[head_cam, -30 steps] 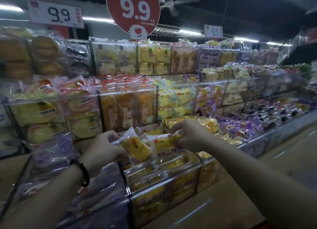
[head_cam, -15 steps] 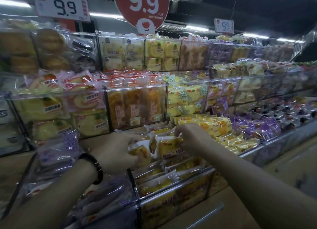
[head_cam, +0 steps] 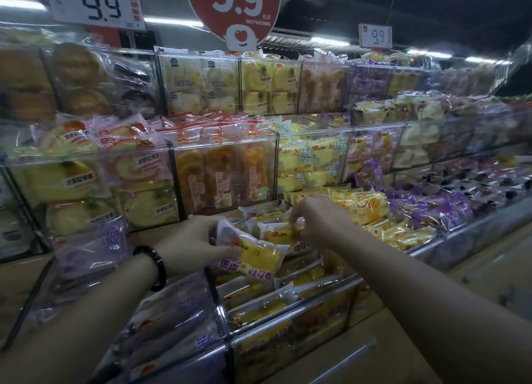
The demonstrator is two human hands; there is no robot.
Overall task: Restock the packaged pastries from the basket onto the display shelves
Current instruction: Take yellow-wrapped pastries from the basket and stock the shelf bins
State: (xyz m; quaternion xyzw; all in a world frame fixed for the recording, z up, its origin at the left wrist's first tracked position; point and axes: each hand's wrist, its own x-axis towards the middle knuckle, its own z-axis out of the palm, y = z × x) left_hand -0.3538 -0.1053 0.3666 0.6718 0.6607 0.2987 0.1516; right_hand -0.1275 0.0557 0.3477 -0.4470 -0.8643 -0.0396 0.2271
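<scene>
My left hand point(head_cam: 191, 247) grips a clear packet with a yellow pastry point(head_cam: 253, 254) by its left end, above the lowest bin of yellow pastries point(head_cam: 288, 311). My right hand point(head_cam: 318, 221) pinches the top edge of a second yellow pastry packet point(head_cam: 280, 232) just behind the first one. Both packets hover over the packets that lie stacked in that bin. The basket is not in view.
Clear acrylic bins in three tiers hold packaged pastries: purple packets point(head_cam: 161, 323) left of my bin, yellow and purple ones point(head_cam: 431, 211) to the right, orange ones point(head_cam: 224, 176) behind. Price signs reading 9.9 point(head_cam: 98, 8) hang above. A chrome rail point(head_cam: 296, 320) fronts the lowest bins.
My left hand has drawn its packet down and forward so its printed face shows. My right hand has stayed on the second packet. The camera has moved closer to the shelves.
</scene>
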